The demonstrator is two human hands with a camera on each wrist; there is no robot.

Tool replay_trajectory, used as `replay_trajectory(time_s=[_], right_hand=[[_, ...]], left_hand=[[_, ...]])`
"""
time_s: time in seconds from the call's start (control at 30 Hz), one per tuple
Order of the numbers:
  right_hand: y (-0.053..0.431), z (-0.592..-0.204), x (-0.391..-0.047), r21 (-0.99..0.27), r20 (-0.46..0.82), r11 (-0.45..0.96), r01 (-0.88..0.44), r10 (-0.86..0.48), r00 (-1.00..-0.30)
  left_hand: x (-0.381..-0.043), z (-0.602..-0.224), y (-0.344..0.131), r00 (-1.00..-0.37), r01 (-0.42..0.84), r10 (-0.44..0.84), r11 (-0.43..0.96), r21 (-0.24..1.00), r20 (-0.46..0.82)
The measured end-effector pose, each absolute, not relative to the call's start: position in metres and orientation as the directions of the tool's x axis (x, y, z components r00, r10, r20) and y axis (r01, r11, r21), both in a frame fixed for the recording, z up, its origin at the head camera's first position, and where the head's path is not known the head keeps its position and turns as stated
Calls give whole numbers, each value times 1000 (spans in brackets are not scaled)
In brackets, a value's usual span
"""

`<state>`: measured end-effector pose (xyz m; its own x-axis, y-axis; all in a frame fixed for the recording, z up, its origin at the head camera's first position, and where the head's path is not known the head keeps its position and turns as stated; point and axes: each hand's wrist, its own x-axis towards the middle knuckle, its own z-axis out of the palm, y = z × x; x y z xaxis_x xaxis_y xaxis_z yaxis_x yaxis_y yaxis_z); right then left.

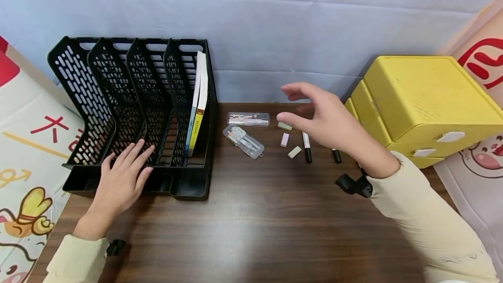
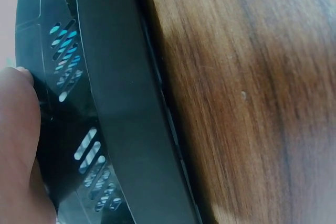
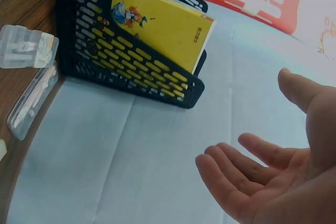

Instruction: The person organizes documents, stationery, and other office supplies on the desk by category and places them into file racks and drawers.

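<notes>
At the far left, a white printed panel with red characters stands beside the brown wood-grain bench. Next comes a black plastic file rack with perforated dividers and a shallow front tray; the left hand rests on its front edge, fingers extended and slightly spread, grasping nothing. In the rack's rightmost compartment lean two thin books, one with a blue spine, the other with a yellow spine. Right of the rack lie a clear rectangular plastic case and, just in front, a translucent hinged case set at an angle. Then come three small block erasers, green, pink and cream, and a white marker with a black end. The right hand hangs above them, released, thumb well apart from its gently bent fingers. A second black-ended marker shows partly under the right forearm. At the far right stands a yellow drawer unit with white handles.
</notes>
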<state>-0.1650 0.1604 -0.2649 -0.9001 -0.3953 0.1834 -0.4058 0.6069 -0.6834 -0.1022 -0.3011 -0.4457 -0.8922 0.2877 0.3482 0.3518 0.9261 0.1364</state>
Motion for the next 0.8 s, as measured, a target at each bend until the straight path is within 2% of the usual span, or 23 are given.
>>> replay_trajectory(time_s=[0.13, 0.37, 0.5, 0.6, 0.73, 0.8], right_hand=[[178, -267, -161, -742, 153, 568, -357, -375, -914], [216, -275, -158, -826, 115, 462, -323, -423, -899], [235, -282, -155, -895, 126, 327, -302, -465, -876], [250, -290, -156, -940, 181, 152, -306, -540, -822], [272, -302, -158, -962, 259, -119, -244, -678, -688], [284, -307, -159, -959, 284, -206, -195, -737, -614]], left_hand=[[-103, -449, -303, -887, 353, 286, 926, 133, 362], [-103, -449, -302, -882, 360, 291, 924, 130, 371], [-103, -450, -303, -881, 360, 291, 924, 129, 374], [-103, -450, -303, -884, 357, 288, 925, 133, 369], [-103, -450, -302, -885, 355, 287, 925, 135, 366], [-103, -450, -303, -885, 356, 288, 925, 133, 366]])
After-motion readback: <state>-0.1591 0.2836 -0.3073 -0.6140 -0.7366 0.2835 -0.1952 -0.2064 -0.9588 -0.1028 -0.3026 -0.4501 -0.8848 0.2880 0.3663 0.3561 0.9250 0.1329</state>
